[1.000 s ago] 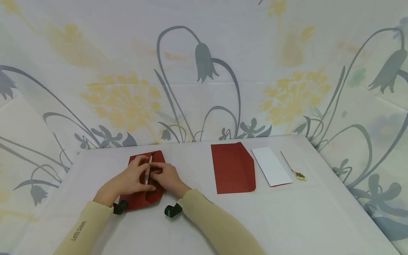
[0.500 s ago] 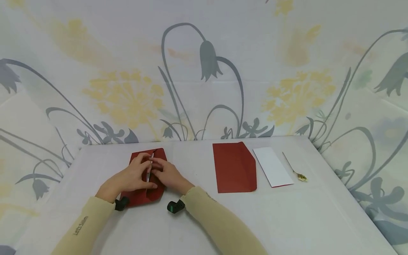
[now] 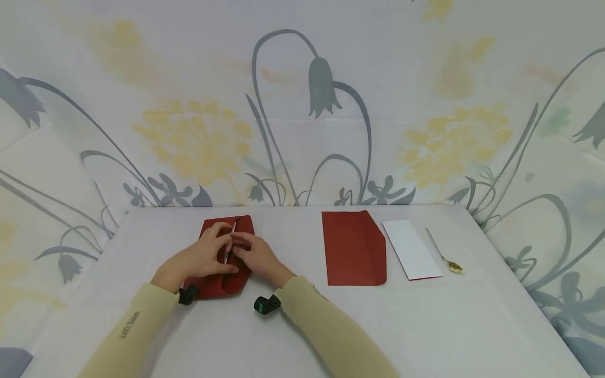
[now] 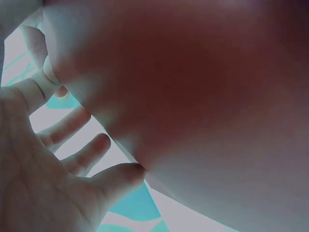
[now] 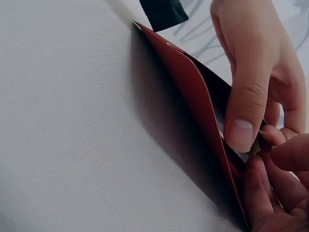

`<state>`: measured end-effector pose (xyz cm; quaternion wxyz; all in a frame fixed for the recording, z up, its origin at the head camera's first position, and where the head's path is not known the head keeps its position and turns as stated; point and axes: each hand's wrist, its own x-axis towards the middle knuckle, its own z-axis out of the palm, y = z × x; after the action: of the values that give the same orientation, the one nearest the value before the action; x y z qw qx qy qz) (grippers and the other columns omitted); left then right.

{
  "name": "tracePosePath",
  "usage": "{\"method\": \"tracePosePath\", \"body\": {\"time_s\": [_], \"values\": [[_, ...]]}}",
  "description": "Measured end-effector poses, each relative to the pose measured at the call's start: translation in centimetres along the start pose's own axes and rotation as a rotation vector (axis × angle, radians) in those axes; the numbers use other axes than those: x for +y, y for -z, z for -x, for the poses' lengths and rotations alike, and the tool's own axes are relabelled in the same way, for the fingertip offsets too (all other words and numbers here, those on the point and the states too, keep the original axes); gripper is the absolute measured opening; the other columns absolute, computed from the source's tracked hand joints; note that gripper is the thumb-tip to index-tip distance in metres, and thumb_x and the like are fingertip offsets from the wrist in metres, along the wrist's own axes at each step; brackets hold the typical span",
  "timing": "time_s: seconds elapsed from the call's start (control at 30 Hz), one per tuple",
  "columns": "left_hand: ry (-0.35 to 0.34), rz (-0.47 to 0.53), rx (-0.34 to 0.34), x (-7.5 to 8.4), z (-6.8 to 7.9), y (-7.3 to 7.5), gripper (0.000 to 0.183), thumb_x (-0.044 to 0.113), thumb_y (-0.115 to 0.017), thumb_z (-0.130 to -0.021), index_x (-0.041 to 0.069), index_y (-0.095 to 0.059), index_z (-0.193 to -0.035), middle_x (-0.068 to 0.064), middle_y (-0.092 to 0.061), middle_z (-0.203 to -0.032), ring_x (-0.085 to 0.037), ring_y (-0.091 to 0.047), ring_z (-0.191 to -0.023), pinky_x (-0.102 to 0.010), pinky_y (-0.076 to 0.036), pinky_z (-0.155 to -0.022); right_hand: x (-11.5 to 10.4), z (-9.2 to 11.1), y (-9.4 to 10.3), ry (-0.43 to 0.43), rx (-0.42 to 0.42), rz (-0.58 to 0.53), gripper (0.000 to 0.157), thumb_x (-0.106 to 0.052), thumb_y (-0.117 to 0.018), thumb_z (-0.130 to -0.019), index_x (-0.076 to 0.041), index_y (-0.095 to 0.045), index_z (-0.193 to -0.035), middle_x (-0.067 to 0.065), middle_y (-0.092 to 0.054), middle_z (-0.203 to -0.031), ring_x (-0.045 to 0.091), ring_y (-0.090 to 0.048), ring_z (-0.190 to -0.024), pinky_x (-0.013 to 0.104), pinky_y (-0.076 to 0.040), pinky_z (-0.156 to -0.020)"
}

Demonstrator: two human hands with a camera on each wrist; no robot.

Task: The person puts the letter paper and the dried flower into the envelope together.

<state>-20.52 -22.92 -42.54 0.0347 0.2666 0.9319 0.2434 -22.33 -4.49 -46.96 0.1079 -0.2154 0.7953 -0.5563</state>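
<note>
A red envelope (image 3: 210,287) lies at the table's left, both hands over its mouth. In the right wrist view its front panel (image 5: 193,94) bows outward. A white card (image 3: 227,257) shows as a thin strip in the opening. My left hand (image 3: 203,258) holds this card, thumb near the lower end and fingers farther up. My right hand (image 3: 260,258) has its fingers curled at the opening, close to the left fingertips. Between them sits a small yellowish bit (image 5: 255,148), apparently a dried flower, mostly hidden. The left wrist view is largely filled by a blurred red-and-white surface (image 4: 193,96).
Another red envelope (image 3: 354,249) lies flat right of the hands. Beside it are a white card with a red underside (image 3: 411,249) and a dried flower (image 3: 455,266) on a thin stem. A patterned cloth (image 3: 321,121) hangs behind the white table (image 3: 425,325).
Both hands stay at the envelope's mouth, with the right fingers shifting slightly in among the left ones. The whole head view has drifted, moving the scene a little rightward.
</note>
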Motion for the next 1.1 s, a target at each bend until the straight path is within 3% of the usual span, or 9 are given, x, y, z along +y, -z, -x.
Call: {"method": "tracePosePath", "body": {"time_s": [0.17,0.33,0.67,0.77,0.9,1.1], "values": [[-0.006,-0.028,0.002,0.2,-0.4,0.0,0.043,0.036,-0.086,-0.078,0.015,-0.049,-0.082,-0.026,-0.037,-0.138,-0.05,-0.036,-0.126,-0.063,-0.04,-0.096,0.4,0.2,0.2,0.041,0.023,-0.07,0.038,-0.01,-0.06,-0.1,-0.007,-0.057,-0.138,0.001,-0.068,-0.121,0.01,-0.062,-0.112,0.024,-0.047,-0.095],[0.011,-0.043,-0.012,0.2,-0.7,-0.1,0.04,0.037,-0.085,-0.078,0.013,-0.054,-0.086,-0.027,-0.036,-0.14,-0.051,-0.035,-0.127,-0.065,-0.039,-0.098,0.3,0.3,0.4,0.022,0.067,-0.186,0.034,-0.006,-0.06,-0.098,-0.008,-0.062,-0.132,0.003,-0.071,-0.114,0.011,-0.066,-0.105,0.024,-0.05,-0.091],[0.066,-0.029,-0.026,0.4,-0.6,-0.2,0.041,0.038,-0.085,-0.079,0.015,-0.051,-0.082,-0.025,-0.036,-0.14,-0.052,-0.034,-0.128,-0.064,-0.04,-0.097,0.2,0.6,0.6,-0.041,0.068,-0.238,0.029,-0.005,-0.061,-0.098,-0.007,-0.065,-0.128,0.001,-0.069,-0.113,0.009,-0.066,-0.103,0.023,-0.051,-0.09],[0.068,-0.03,-0.032,0.4,-0.7,-0.3,0.041,0.038,-0.085,-0.079,0.015,-0.051,-0.082,-0.026,-0.035,-0.14,-0.052,-0.034,-0.128,-0.064,-0.04,-0.097,0.1,0.8,0.7,-0.053,0.064,-0.203,0.03,-0.007,-0.062,-0.098,-0.009,-0.065,-0.128,0.0,-0.069,-0.114,0.009,-0.065,-0.105,0.023,-0.05,-0.091],[0.07,-0.037,-0.039,0.3,-0.7,-0.3,0.041,0.039,-0.085,-0.079,0.015,-0.051,-0.082,-0.026,-0.035,-0.142,-0.052,-0.034,-0.128,-0.064,-0.04,-0.098,-0.3,0.8,0.7,-0.067,0.022,-0.14,0.034,-0.009,-0.061,-0.099,-0.01,-0.061,-0.133,0.001,-0.068,-0.12,0.011,-0.062,-0.112,0.026,-0.048,-0.095],[0.063,-0.029,-0.032,0.0,-0.7,-0.4,0.04,0.038,-0.085,-0.079,0.016,-0.052,-0.082,-0.026,-0.035,-0.142,-0.051,-0.034,-0.129,-0.064,-0.039,-0.098,-1.0,0.7,0.5,-0.113,-0.1,-0.185,0.044,-0.01,-0.055,-0.101,-0.008,-0.047,-0.145,0.006,-0.058,-0.138,0.016,-0.055,-0.126,0.03,-0.044,-0.102]]}}
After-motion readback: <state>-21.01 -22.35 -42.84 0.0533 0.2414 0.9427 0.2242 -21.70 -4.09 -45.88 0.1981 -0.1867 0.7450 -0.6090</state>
